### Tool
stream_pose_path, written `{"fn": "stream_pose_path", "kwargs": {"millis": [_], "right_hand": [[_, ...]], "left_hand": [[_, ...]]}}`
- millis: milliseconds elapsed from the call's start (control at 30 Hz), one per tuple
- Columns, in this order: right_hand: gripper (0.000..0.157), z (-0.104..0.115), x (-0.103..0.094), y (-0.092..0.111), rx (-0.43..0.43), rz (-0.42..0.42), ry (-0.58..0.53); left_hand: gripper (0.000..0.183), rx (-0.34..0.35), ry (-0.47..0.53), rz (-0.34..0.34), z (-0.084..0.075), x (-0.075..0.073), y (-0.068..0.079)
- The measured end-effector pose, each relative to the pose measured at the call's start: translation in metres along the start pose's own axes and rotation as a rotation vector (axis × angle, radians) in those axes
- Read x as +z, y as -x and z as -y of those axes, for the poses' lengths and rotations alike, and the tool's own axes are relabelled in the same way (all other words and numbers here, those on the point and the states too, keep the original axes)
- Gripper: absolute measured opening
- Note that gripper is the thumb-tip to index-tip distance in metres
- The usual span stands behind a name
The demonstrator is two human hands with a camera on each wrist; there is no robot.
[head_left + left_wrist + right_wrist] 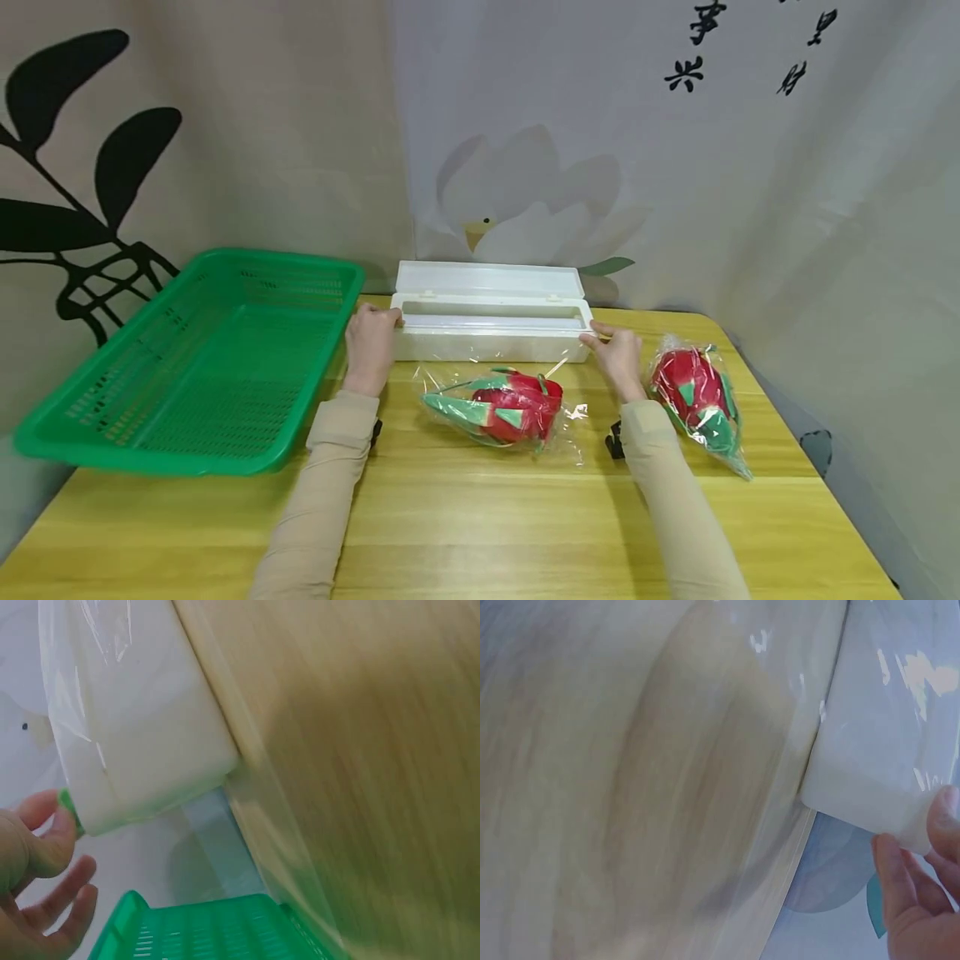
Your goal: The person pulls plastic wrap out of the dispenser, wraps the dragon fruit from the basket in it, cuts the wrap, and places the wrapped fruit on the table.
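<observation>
A long white cling film dispenser [491,344] stands at the back of the table, lid [487,277] raised, a white roll inside. My left hand [371,346] grips its left end; in the left wrist view thumb and forefinger pinch at a small green piece [70,811] by the corner. My right hand [618,360] holds the right front corner, thumb on the face and fingers at the end. Glossy clear film [922,682] covers the dispenser's front. Before it lies a red and green dragon fruit [525,406] in clear plastic.
A green plastic basket [288,433] sits at the left of the wooden table [450,533]. Another wrapped dragon fruit [690,383] lies to the right, beside my right forearm. A printed curtain [300,125] hangs right behind the table.
</observation>
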State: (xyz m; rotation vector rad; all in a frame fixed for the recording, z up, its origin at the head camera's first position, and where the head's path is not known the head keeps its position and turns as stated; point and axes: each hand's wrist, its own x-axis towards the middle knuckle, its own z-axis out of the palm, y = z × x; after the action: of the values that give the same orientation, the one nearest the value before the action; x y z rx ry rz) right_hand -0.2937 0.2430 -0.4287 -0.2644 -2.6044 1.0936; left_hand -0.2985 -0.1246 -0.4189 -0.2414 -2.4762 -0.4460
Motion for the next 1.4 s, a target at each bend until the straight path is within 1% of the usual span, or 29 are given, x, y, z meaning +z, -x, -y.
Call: {"fn": "stream_pose_path", "kwargs": {"millis": [133, 233, 367, 433, 567, 767, 867, 1033, 1200, 1400], "right_hand": [[0.041, -0.001, -0.001, 0.000, 0.008, 0.004, -0.019], [0.041, -0.001, -0.001, 0.000, 0.019, 0.019, -0.022], [0.042, -0.001, -0.003, 0.001, 0.025, 0.026, -0.010], [0.041, -0.002, -0.004, 0.000, 0.024, 0.027, -0.005], [0.041, -0.002, -0.005, 0.000, 0.031, 0.028, -0.001], [0.038, 0.003, -0.004, 0.003, 0.015, 0.016, -0.008], [0.032, 0.005, -0.004, 0.005, -0.005, -0.013, -0.037], [0.020, 0.008, -0.003, 0.006, -0.031, -0.052, -0.046], [0.017, 0.011, -0.006, 0.009, -0.077, -0.053, -0.013], [0.015, 0.010, -0.012, 0.013, -0.147, -0.038, 0.006]], "left_hand": [[0.013, 0.001, -0.024, 0.013, -0.003, -0.001, -0.001], [0.016, 0.010, -0.046, 0.054, -0.007, -0.005, -0.001], [0.017, 0.042, -0.030, 0.121, -0.013, -0.011, -0.002], [0.015, 0.067, -0.011, 0.146, -0.014, -0.011, -0.002], [0.019, 0.114, 0.011, 0.172, -0.015, -0.006, -0.001], [0.014, 0.097, 0.010, 0.140, -0.016, 0.002, 0.001], [0.011, 0.104, -0.002, 0.138, -0.017, 0.001, 0.001], [0.009, 0.121, 0.004, 0.140, -0.019, -0.001, 0.001], [0.007, 0.128, 0.029, 0.114, -0.018, -0.001, 0.002], [0.006, 0.166, 0.066, 0.064, -0.017, -0.004, 0.003]]}}
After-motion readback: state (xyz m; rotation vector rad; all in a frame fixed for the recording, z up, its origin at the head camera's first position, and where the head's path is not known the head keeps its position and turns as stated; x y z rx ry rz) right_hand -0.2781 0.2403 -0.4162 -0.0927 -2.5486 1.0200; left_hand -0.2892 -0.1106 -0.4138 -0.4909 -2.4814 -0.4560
